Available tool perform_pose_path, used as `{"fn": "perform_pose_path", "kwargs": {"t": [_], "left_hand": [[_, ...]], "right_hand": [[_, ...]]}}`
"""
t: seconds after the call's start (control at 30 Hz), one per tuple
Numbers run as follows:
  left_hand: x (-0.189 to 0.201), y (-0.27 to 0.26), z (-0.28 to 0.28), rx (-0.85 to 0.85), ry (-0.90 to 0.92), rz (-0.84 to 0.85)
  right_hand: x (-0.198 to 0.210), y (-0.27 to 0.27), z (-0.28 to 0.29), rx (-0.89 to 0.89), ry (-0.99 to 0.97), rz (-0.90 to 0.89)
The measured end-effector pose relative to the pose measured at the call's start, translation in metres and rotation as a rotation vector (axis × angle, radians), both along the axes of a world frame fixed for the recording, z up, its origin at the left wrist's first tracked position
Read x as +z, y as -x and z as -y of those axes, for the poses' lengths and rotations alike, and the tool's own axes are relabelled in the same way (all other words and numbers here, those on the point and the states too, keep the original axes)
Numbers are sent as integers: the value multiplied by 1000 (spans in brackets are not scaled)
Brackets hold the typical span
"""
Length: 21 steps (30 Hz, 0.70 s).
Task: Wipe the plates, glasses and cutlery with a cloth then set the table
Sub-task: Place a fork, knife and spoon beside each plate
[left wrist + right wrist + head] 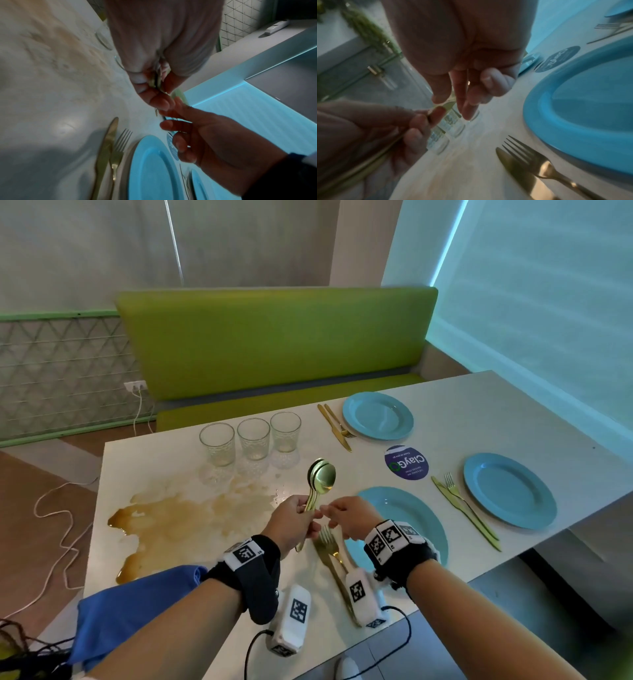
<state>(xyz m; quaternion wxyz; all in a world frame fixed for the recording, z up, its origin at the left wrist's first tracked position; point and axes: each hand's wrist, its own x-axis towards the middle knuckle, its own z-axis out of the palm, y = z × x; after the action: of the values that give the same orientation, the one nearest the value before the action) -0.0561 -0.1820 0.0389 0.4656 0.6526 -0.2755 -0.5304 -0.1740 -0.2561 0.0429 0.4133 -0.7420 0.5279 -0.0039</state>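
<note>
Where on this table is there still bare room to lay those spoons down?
Bare tabletop lies beyond the far plate, toward the wall, and between the glasses and the purple sticker. The left side is covered by a brown spill; the near edge is crowded with a blue cloth and cutlery.

Green padded bench point(274, 344): behind it pale curtains point(102, 251); left of it lattice wall panel point(58, 371), socket point(135, 386), brown floor point(30, 508) with white cable point(58, 529); right, blue-lit blinds point(548, 302).
</note>
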Motion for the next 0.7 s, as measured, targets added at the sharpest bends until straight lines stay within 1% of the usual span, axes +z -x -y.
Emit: {"fn": "perform_pose_path", "kwargs": {"t": [0.07,0.2,0.33,0.53,0.7], "left_hand": [[6,6,4,-38,23,-22],[15,23,17,-116,77,-45],[19,39,40,-136,90,-35],[11,67,96,-91,21,7],[-1,95,152,10,-90,29]], "right_hand": [[9,5,3,-40,-13,57],[21,20,14,-96,-20,108],[25,38,37,-181,-67,192],[17,72,95,-310,-124,295],[5,128,171,-410,-137,253]]}}
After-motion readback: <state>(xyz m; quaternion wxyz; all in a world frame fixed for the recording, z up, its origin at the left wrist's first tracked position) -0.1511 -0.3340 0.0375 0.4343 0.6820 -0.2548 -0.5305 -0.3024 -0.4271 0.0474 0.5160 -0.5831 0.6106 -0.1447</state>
